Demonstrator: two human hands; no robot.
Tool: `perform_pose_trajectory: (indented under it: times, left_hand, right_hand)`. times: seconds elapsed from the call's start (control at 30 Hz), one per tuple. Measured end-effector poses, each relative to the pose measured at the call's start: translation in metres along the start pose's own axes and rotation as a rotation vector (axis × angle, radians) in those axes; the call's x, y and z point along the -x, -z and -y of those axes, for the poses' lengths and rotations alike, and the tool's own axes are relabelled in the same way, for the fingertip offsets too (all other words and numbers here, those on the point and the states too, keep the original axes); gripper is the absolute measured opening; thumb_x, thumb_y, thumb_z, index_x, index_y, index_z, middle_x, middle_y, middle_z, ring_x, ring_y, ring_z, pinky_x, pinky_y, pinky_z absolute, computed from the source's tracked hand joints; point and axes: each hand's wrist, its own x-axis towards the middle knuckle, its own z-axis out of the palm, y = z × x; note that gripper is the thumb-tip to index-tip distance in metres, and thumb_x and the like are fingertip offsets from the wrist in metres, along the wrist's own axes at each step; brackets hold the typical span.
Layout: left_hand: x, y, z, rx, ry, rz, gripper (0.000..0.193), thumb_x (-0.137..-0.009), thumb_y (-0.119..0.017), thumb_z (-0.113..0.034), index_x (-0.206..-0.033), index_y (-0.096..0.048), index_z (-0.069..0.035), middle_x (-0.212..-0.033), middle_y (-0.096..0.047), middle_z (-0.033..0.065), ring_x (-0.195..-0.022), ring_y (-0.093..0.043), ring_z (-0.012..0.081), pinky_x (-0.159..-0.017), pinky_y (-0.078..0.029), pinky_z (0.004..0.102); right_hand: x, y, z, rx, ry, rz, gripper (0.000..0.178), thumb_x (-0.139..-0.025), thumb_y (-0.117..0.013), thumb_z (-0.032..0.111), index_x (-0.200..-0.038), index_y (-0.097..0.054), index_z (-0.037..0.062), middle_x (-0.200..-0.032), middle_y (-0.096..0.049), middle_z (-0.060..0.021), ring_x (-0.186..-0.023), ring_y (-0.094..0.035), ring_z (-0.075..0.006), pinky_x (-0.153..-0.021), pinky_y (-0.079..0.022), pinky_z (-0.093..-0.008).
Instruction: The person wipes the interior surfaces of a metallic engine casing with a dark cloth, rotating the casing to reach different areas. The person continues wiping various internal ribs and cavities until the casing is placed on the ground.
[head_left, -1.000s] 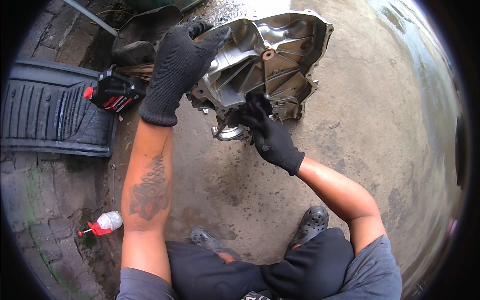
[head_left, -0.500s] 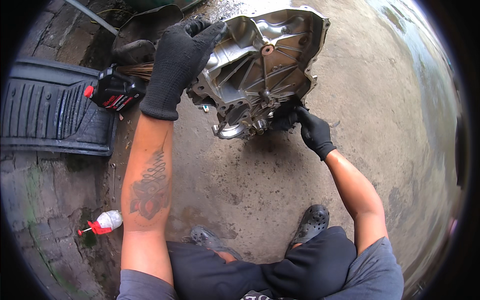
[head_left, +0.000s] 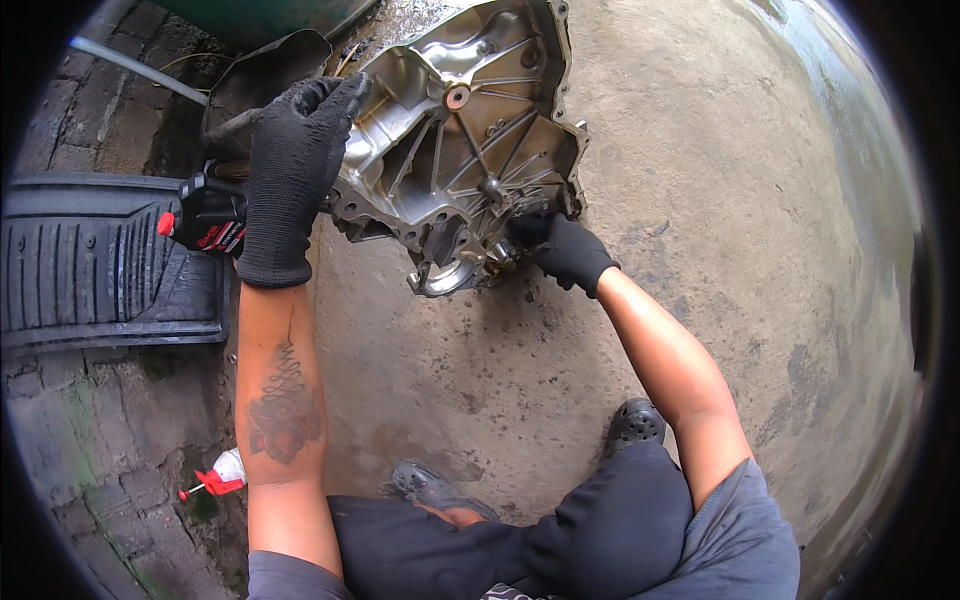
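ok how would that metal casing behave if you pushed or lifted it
The casing is likely stiff, since ribs brace its metal wall. Its uneven outline suggests it could rock or tip if pushed. The smooth, shiny patches inside may be slippery, though I can't tell whether they're oily.

Ridged black mat [head_left: 90, 270], red-capped black bottle [head_left: 208, 208], perhaps a red-and-white sprayer [head_left: 226, 474]
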Motion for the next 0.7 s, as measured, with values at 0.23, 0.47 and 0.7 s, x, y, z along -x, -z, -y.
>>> perform_pose_trajectory:
  times: [0.23, 0.47, 0.7]
  left_hand:
    - [-0.006, 0.002, 0.002, -0.025, -0.099, -0.04, 0.02, -0.101, -0.066, -0.011, -0.118, -0.077, -0.007, -0.101, -0.076, 0.0101, -0.081, -0.071, 0.0193, -0.076, -0.057, 0.0329]
    - [-0.006, -0.004, 0.011, 0.14, -0.004, -0.031, 0.024, -0.1, -0.067, -0.014, -0.116, -0.075, 0.001, -0.105, -0.077, 0.0148, -0.088, -0.072, 0.0217, -0.082, -0.056, 0.033]
    - [-0.008, -0.004, 0.039, -0.14, -0.261, -0.029, 0.026, -0.1, -0.059, -0.011, -0.118, -0.074, 0.002, -0.113, -0.075, 0.0181, -0.103, -0.073, 0.0298, -0.095, -0.055, 0.037]
  right_hand:
    - [0.005, 0.016, 0.002, 0.527, 0.24, -0.146, 0.036, -0.089, -0.064, 0.02, -0.121, -0.07, 0.0038, -0.111, -0.071, -0.0236, -0.103, -0.072, -0.0355, -0.08, -0.06, -0.0474]
    - [0.026, 0.022, -0.016, 0.19, 0.671, -0.773, 0.062, -0.088, -0.062, 0.008, -0.147, -0.055, 0.0253, -0.107, -0.067, -0.015, -0.085, -0.07, -0.0358, -0.067, -0.057, -0.0447]
    - [-0.018, -0.018, -0.034, 0.479, 0.405, -0.612, 0.071, -0.091, -0.061, 0.014, -0.157, -0.041, 0.0312, -0.122, -0.065, -0.0151, -0.083, -0.072, -0.0366, -0.065, -0.058, -0.0478]
